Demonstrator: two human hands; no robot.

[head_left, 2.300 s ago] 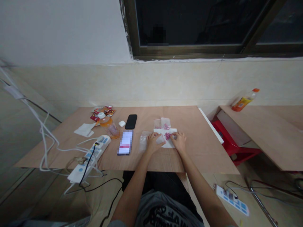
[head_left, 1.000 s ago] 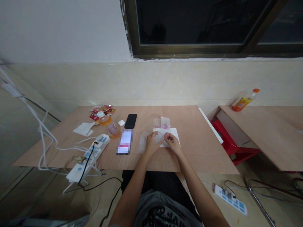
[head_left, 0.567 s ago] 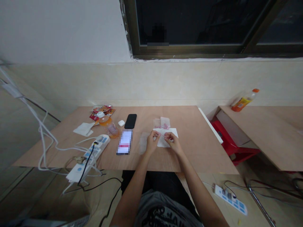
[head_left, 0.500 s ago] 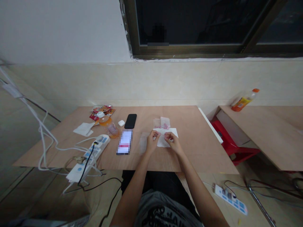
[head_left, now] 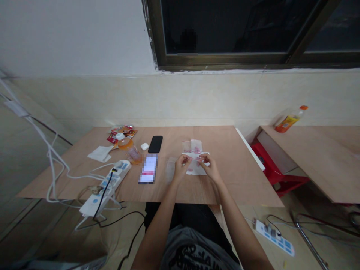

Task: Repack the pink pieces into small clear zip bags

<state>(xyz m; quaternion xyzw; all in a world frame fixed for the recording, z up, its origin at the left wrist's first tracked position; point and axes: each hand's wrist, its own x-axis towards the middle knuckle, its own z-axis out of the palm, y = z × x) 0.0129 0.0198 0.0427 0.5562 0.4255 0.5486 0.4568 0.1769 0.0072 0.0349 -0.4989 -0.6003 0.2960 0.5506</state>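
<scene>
The left hand [head_left: 180,167] and right hand [head_left: 209,167] pinch narrowly, apparently gripping opposite edges of a thin clear plastic bag [head_left: 192,159], which stretches between them. Just below lies white paper [head_left: 195,170] on the wooden table [head_left: 239,180]. Pink-printed bags [head_left: 192,146] lie just beyond the hands, touching the paper's far edge. A loose clear bag [head_left: 170,170] lies just beside the left hand.

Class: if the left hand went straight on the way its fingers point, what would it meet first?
The left hand would probably meet the right hand, just above the white paper; depth is unclear.
</scene>
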